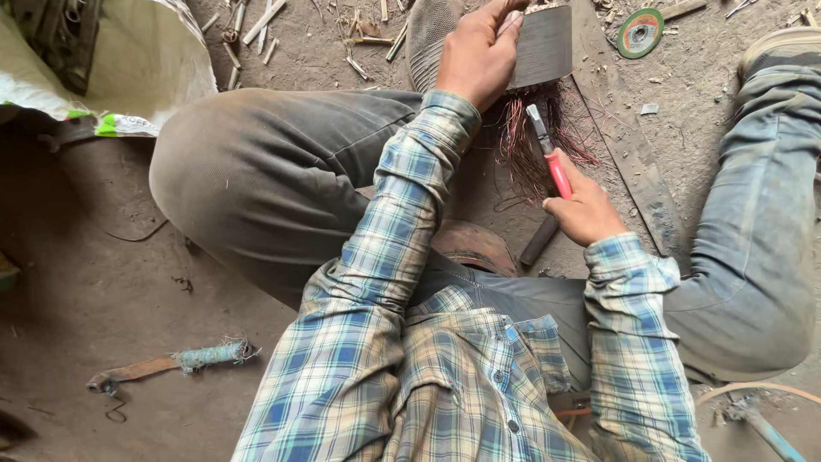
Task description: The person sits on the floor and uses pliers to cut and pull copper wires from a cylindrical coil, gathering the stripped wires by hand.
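My left hand (pixel 477 53) grips the near edge of a dark grey metal block (pixel 544 44), held upright on the dirt floor between my legs. A tangle of thin reddish copper wire (pixel 528 141) hangs out from under the block. My right hand (pixel 583 208) is closed around the red handles of a pair of pliers (pixel 547 152), whose steel jaws point up into the wire just below the block. Both arms wear a blue and cream checked shirt.
A long flat metal bar (pixel 629 150) lies on the ground right of the wire. A green cutting disc (pixel 640 32) lies at top right, a white sack (pixel 128 68) at top left. A rusty strip wrapped in blue-green thread (pixel 184 359) lies at lower left.
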### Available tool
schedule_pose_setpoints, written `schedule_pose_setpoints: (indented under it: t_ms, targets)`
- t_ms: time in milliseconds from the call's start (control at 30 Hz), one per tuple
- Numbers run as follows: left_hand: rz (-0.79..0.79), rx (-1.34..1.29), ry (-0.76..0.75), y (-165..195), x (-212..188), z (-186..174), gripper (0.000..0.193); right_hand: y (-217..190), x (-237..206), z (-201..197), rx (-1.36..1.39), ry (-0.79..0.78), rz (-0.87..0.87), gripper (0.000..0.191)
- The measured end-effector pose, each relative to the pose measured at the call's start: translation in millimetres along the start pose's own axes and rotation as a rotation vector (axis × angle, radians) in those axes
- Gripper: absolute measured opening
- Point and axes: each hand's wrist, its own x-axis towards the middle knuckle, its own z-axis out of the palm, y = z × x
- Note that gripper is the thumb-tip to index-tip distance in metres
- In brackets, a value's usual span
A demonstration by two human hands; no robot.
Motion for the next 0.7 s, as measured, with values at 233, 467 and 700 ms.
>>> schedule_pose_setpoints:
  t_ms: [233,467,700]
  targets:
    - [-0.143,0.188,-0.035,9.6,5.2,-13.8,0.026,-14.3,13.2,0.9,-0.039,-0.033,0.099,0.084]
    - [-0.166,0.232,-0.036,2.1,4.6,-7.5,0.026,-28.1,16.1,-1.2,-0.099,-0.046,0.186,0.084]
    - [0.014,0.400,-0.075,-0.4,3.9,47.6,0.015,-8.6,13.4,13.5,-0.097,0.024,0.120,0.083]
